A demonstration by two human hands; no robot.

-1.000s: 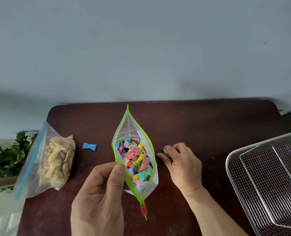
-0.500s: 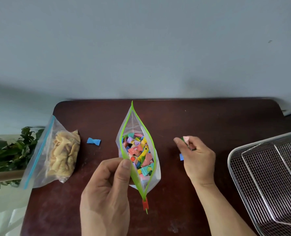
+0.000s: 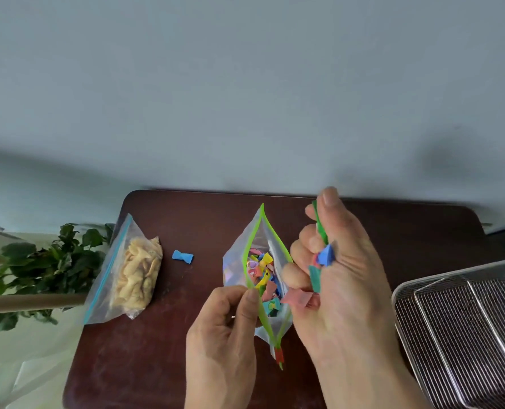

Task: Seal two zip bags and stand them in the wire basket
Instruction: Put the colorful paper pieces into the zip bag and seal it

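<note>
A clear zip bag with a green zip strip (image 3: 252,246) stands open at the middle of the dark table, full of small coloured pieces; its red slider (image 3: 279,355) sits at the near end. My left hand (image 3: 224,335) pinches the bag's left zip edge. My right hand (image 3: 339,267) hovers over the bag's right side, holding several coloured pieces (image 3: 322,261). A second zip bag with a blue strip (image 3: 127,273), holding pale chips, lies at the table's left edge. The wire basket (image 3: 463,335) stands at the right.
A loose blue bow-shaped piece (image 3: 182,257) lies on the table (image 3: 209,219) between the two bags. A leafy plant (image 3: 44,264) and a cardboard tube (image 3: 23,302) are off the left edge. A grey wall rises behind the table.
My right hand lifted from the table with the gathered coloured pieces and moved left and up to the open bag's mouth. My left hand kept its pinch on the zip edge.
</note>
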